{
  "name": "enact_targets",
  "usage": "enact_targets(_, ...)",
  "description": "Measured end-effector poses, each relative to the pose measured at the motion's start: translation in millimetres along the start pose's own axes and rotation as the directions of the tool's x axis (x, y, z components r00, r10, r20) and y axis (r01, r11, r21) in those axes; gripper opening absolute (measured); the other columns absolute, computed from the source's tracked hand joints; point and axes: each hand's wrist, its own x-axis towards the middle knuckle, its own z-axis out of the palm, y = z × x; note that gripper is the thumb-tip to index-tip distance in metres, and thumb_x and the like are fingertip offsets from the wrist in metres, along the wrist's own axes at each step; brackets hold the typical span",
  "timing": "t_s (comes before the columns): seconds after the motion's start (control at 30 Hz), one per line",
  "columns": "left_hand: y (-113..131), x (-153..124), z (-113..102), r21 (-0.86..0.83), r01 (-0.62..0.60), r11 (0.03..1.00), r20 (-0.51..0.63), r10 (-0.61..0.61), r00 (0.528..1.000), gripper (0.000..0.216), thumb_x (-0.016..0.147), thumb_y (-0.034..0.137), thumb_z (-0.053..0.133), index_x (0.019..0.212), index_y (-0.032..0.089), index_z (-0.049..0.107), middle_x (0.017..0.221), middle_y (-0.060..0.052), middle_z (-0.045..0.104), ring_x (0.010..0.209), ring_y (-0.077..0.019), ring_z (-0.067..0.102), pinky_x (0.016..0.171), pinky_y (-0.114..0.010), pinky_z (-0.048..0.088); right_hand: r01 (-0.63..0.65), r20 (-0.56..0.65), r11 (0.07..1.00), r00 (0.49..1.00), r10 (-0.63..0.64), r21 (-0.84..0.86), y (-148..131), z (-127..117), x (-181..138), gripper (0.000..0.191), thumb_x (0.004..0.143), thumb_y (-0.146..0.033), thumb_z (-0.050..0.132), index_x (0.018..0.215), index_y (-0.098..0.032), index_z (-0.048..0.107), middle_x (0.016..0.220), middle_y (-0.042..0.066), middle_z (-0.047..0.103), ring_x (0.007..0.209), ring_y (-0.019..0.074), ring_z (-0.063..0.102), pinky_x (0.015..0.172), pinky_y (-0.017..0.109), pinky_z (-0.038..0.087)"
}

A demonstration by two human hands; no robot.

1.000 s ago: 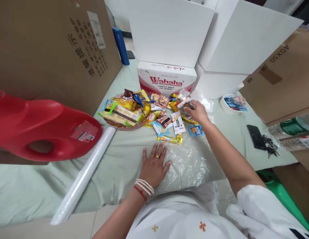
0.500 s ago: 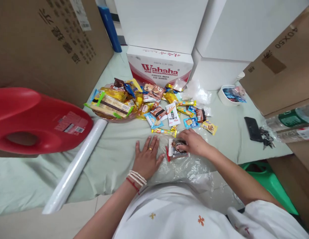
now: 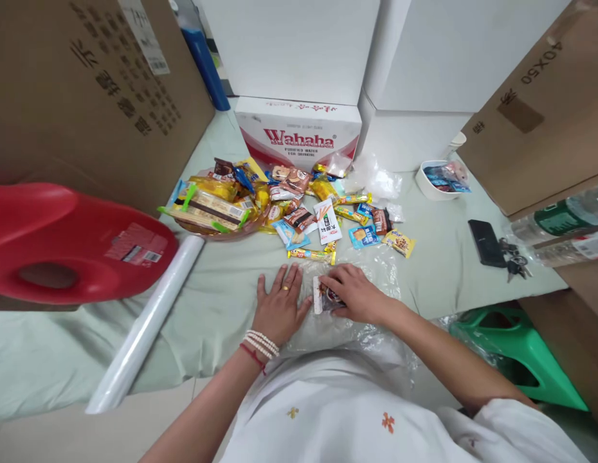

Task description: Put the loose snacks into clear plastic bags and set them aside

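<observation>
My left hand (image 3: 278,307) lies flat with fingers spread on a clear plastic bag (image 3: 311,333) at the table's near edge. Beside its thumb, my right hand (image 3: 361,294) has its fingers curled over a small snack packet (image 3: 319,297), dark with a white end, resting on the bag. The palm and fingers cover most of that packet. Just beyond my hands lie a thin yellow snack stick (image 3: 311,255), a white packet (image 3: 328,222), blue packets (image 3: 364,236) and a yellow cookie packet (image 3: 399,243).
A bowl (image 3: 209,235) heaped with snacks stands behind left. Nearby are a red jug (image 3: 101,257) and a white plastic roll (image 3: 144,328). A Wahaha carton (image 3: 299,135) stands at the back. On the right are a white tub (image 3: 431,188), a phone (image 3: 486,243) and keys (image 3: 517,263).
My right hand has closed further over the snack packet, and the red piece at the packet's left edge no longer shows. My left hand stays flat. The view has shifted slightly.
</observation>
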Motion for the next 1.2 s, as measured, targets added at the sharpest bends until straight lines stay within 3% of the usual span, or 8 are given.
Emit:
enact_targets(0.3,1.5,-1.1,3.1,-0.02,0.015,1.0,-0.015,-0.015,1.0,0.067,0.102,0.048,0.038,0.161,0.017,0.035,0.166,-0.018,0.037,0.154,-0.0374,0.034,0.122,-0.076,0.009,-0.056,-0.02,0.996,0.998,0.054,-0.072,11.7,-5.4,-1.4,0.073,0.086,-0.032,0.077,0.151,-0.019,0.048,0.134,0.016,0.058,0.123,0.0326,0.048,0.109,0.051,0.036)
enact_targets(0.47,-8.7,-14.8,-4.4,-0.041,0.038,0.998,-0.204,-0.046,0.978,0.068,0.1,0.044,0.047,0.161,0.015,0.036,0.167,-0.021,0.034,0.158,-0.0402,0.025,0.124,-0.072,0.009,0.003,-0.116,0.999,0.993,0.001,0.032,16.3,-5.7,-29.8,0.081,0.09,-0.053,0.073,0.157,-0.021,0.041,0.156,0.019,0.044,0.146,0.0356,0.037,0.122,0.062,0.021)
enact_targets(0.57,-22.6,-30.4,-16.0,-0.103,-0.296,0.95,-0.222,0.268,0.938,0.064,0.097,0.028,0.05,0.16,0.027,0.037,0.16,-0.014,0.049,0.154,-0.0317,0.036,0.129,-0.064,0.01,0.101,-0.272,0.985,0.96,-0.061,0.138,14.5,-1.3,-79.3,0.079,0.094,-0.055,0.067,0.16,-0.025,0.037,0.156,0.018,0.046,0.147,0.0334,0.04,0.123,0.058,0.029)
enact_targets(0.7,-37.7,-45.0,-24.8,-0.267,-0.599,0.754,-0.032,0.615,0.788,0.064,0.091,0.027,0.055,0.155,0.028,0.045,0.163,-0.014,0.045,0.154,-0.0308,0.037,0.128,-0.062,0.021,0.168,-0.191,0.983,0.97,-0.152,0.068,19.0,28.6,-135.7,0.062,0.095,-0.048,0.067,0.152,-0.032,0.05,0.148,0.013,0.057,0.141,0.0331,0.048,0.121,0.061,0.035)
enact_targets(0.8,-41.3,-44.8,-23.5,-0.263,-0.545,0.796,0.043,0.574,0.818,0.043,0.092,0.039,0.063,0.133,0.026,0.065,0.157,-0.016,0.051,0.154,-0.0356,0.037,0.125,-0.065,0.023,0.081,-0.211,0.994,0.976,-0.063,0.079,27.2,44.0,-142.3,0.031,0.103,-0.027,0.053,0.131,-0.029,0.068,0.136,0.011,0.067,0.131,0.029,0.056,0.113,0.056,0.044)
enact_targets(0.93,-40.6,-25.1,-25.8,-0.375,-0.456,0.807,0.046,0.508,0.86,0.022,0.101,0.029,0.05,0.098,0.026,0.071,0.13,-0.008,0.073,0.135,-0.024,0.059,0.124,-0.053,0.031,0.114,-0.244,0.914,0.97,-0.017,0.389,36.1,17.8,-120.8,0.023,0.105,-0.03,0.05,0.109,-0.023,0.071,0.106,0.01,0.074,0.102,0.0227,0.065,0.095,0.041,0.053)
enact_targets(1.1,-35.1,22.4,-46.7,-0.543,-0.184,0.82,0.057,0.254,0.966,0.033,0.102,0.037,0.039,0.084,0.022,0.063,0.092,-0.007,0.073,0.096,-0.0214,0.069,0.094,-0.039,0.055,-0.187,-0.111,0.714,0.931,0.349,0.675,46.5,-19.2,-88.8,0.038,0.1,-0.054,0.055,0.09,-0.02,0.067,0.081,0.004,0.066,0.072,0.0164,0.061,0.069,0.029,0.052)
enact_targets(1.2,-29.1,32.9,-64.0,-0.594,-0.134,0.793,0.001,0.167,0.986,0.028,0.097,0.041,0.041,0.091,0.022,0.061,0.104,-0.011,0.072,0.104,-0.0251,0.066,0.098,-0.043,0.055,-0.308,0.011,0.575,0.887,0.461,0.758,52.9,-15.1,-74.9,0.046,0.092,-0.064,0.058,0.087,-0.019,0.065,0.077,0.001,0.063,0.065,0.0142,0.056,0.061,0.026,0.05)
